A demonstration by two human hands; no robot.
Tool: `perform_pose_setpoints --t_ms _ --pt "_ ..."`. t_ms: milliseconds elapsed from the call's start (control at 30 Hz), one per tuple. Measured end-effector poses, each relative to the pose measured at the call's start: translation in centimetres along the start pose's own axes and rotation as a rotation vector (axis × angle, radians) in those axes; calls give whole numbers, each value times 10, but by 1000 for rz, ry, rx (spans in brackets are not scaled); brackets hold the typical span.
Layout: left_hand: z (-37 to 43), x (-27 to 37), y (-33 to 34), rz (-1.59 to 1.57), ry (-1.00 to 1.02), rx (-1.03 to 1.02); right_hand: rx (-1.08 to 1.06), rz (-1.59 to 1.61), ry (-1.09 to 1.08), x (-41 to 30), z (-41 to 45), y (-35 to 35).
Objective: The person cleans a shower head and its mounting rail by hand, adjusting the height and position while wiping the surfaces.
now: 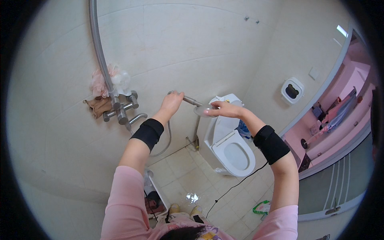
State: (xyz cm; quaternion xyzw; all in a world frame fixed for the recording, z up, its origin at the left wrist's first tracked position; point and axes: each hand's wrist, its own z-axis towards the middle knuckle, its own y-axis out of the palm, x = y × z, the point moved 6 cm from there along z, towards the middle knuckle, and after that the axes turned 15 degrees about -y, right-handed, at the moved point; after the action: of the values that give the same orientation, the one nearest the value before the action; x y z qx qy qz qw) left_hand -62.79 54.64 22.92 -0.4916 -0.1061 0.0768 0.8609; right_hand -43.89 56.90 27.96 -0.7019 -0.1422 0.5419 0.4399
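A handheld shower (192, 100) with a metallic handle is stretched between my two hands, in front of the tiled wall. My left hand (173, 103) grips the lower end of its handle. With thumb and fingers, my right hand (225, 109) holds the round, translucent shower head (204, 110) by its right side. A thin hose (170, 135) hangs in a loop below my left hand, partly hidden behind my forearm. Left of that hand, a metal mixer tap (121, 114) with a spout (139, 117) is fixed to the wall.
A white toilet (210, 156) with raised lid stands below my right hand. Bath puffs (100, 82) and a brown cloth (97, 108) hang by the tap. A white basket (162, 195) holds fabric items. A black cable (231, 188) runs from my right armband; a green packet (261, 207) lies on the floor.
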Motion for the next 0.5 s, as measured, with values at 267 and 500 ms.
perform_pose_setpoints --t_ms 267,500 --pt "0 22 -18 154 186 51 115 143 -21 19 11 36" --pt "5 22 -44 208 148 91 262 284 -106 18 18 52"
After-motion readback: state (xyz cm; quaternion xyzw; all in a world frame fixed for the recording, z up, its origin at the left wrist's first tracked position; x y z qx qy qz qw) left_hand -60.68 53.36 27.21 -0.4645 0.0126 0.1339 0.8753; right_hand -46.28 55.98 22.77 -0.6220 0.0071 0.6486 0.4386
